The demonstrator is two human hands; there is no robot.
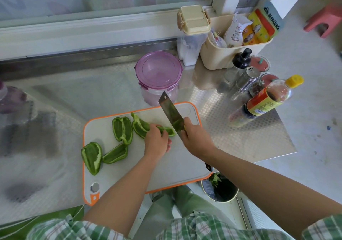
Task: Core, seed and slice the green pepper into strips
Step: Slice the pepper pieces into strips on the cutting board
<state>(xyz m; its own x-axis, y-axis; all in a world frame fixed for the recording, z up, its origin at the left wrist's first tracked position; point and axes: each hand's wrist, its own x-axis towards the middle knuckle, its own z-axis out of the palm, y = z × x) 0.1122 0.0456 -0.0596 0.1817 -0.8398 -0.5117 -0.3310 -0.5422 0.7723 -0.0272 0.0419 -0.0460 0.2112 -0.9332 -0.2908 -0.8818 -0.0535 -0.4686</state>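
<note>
A steel desk point(92, 91) with a dimpled, reflective top carries a white cutting board point(177, 162) with an orange rim at its front edge. Just behind the board stands a clear tub with a purple lid point(158, 71). Further back, against the window ledge, a clear canister with a cream lid point(192, 19) touches a cream basket point(218, 54). In front of the basket cluster a black-capped bottle point(241, 58), a metal shaker point(248, 78), two red-lidded jars point(259, 63) and a yellow-capped sauce bottle point(264, 101).

Green pepper point(122, 129) — several cored pieces, insides up — lies spread on the cutting board point(175, 158)
</note>
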